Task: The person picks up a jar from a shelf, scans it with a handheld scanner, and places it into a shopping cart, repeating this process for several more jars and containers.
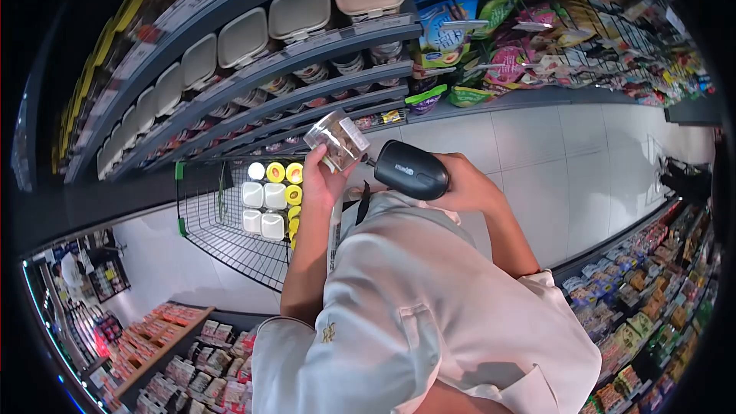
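In my left hand (325, 185) is a clear plastic jar (334, 138) with brownish contents and a white label on its side. The fingers wrap the jar's lower end, and it is tilted. My right hand (466, 182) grips a black handheld barcode scanner (412, 169), whose head is close beside the jar. The scanner's handle is mostly hidden under its head. Just below and left of my left hand stands a wire shopping cart (218, 249) with green corners. It carries white-lidded tubs (274, 195) and yellow-lidded jars (293, 195).
Ahead, a dark tiered shelf (307, 44) bears rows of lidded tubs (300, 11). Bagged snacks (502, 61) hang on racks at the right. Packaged goods (640, 299) fill a display behind on the right, and boxed goods (157, 333) another at the lower left. Tiled floor (537, 153) runs between them.
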The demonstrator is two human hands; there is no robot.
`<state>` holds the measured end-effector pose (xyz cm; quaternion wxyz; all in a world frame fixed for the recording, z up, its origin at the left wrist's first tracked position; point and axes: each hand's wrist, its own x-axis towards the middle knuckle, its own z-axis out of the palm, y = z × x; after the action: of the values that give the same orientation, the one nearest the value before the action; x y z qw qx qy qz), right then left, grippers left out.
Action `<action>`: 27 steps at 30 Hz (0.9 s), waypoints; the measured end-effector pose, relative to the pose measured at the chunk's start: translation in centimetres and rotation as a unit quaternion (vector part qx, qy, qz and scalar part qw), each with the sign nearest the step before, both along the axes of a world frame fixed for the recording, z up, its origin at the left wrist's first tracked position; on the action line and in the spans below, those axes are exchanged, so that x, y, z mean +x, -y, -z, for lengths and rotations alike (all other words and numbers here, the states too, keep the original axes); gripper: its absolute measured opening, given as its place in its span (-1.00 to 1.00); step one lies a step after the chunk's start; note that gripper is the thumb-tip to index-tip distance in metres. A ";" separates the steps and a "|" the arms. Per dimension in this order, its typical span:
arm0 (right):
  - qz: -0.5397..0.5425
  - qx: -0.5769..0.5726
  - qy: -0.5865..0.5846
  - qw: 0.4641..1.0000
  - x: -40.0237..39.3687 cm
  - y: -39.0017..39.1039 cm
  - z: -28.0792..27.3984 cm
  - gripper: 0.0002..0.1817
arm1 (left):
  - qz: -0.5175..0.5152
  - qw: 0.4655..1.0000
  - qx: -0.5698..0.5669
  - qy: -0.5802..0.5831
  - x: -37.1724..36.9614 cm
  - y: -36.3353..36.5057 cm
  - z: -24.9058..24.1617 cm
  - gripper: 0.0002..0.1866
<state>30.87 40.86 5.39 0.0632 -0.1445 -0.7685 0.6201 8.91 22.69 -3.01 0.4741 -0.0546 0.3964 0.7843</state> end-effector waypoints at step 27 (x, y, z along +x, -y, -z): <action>-0.091 -0.144 0.056 0.984 -7.9 4.0 0.1 -0.51 | -0.099 0.970 0.220 0.012 0.6 8.7 2.8 -0.10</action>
<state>23.02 36.86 5.33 -0.0579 -0.1159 -0.6834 0.7185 9.50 14.04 -5.82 0.3994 0.0031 0.2009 0.8945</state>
